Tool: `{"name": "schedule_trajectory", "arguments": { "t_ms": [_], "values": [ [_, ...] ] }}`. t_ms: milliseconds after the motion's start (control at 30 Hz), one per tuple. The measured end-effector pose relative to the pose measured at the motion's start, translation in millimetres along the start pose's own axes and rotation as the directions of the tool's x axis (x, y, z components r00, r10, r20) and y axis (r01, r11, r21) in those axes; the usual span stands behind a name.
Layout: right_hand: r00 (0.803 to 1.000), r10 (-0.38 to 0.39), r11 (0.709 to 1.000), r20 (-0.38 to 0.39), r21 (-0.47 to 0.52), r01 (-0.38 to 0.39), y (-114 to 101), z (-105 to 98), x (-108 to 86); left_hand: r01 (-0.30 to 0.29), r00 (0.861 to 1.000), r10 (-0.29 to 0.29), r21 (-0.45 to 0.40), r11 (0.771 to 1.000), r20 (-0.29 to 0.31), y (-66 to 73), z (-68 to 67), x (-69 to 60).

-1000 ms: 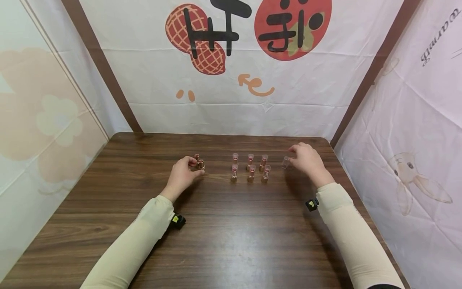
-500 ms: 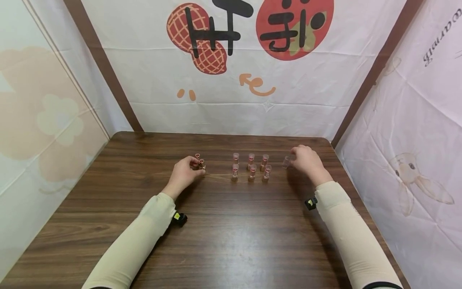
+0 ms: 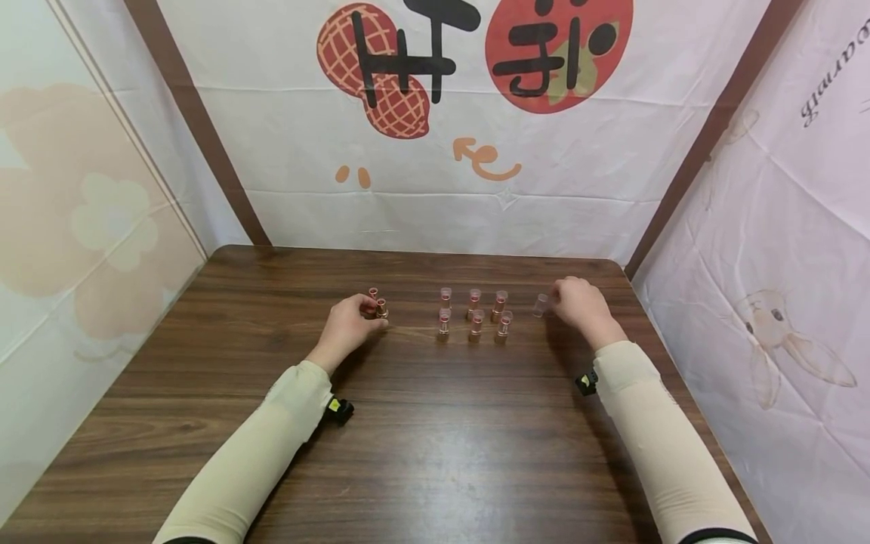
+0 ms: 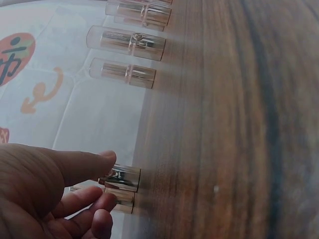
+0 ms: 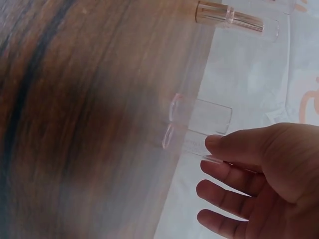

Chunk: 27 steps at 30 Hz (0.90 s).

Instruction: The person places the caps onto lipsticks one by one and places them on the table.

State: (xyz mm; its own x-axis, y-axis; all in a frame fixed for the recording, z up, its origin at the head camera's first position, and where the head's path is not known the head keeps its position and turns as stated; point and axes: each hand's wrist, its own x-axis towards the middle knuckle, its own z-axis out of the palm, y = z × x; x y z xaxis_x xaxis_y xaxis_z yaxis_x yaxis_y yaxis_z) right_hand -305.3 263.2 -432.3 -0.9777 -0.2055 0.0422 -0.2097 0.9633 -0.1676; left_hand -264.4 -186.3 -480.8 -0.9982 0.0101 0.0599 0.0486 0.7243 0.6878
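At the left of the group my left hand [image 3: 345, 326] grips a gold lipstick tube [image 4: 127, 178] between thumb and fingers. A second gold lipstick tube [image 4: 124, 201] stands right beside it, partly behind the fingertips; neither has a clear cap on. On the right, my right hand [image 3: 581, 311] pinches a clear lipstick cap [image 5: 189, 143] by its upper end, between thumb and index finger. Its other fingers are loosely bent. Another clear cap [image 5: 212, 114] stands close beside that one. Both caps have their pinkish rims down at the table.
Between the hands, several capped lipsticks [image 3: 477, 325] stand upright in two rows. The brown wooden table [image 3: 435, 423] ends at a printed cloth wall [image 3: 435, 219] behind. More printed cloth [image 3: 802, 302] hangs at both sides.
My right hand has shifted slightly and its raised fingers have come down closer to the caps. The left hand stays at the two gold tubes. The capped lipsticks have not moved.
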Motion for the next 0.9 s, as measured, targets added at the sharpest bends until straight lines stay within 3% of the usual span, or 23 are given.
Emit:
{"name": "schedule_trajectory", "arguments": {
  "t_ms": [900],
  "values": [
    [0.981,-0.105,0.993,-0.165,-0.061,0.097,-25,-45,-19.8,-0.041,0.999,0.042,0.033,0.999,-0.014,-1.3,5.5,3.7]
  ]
}}
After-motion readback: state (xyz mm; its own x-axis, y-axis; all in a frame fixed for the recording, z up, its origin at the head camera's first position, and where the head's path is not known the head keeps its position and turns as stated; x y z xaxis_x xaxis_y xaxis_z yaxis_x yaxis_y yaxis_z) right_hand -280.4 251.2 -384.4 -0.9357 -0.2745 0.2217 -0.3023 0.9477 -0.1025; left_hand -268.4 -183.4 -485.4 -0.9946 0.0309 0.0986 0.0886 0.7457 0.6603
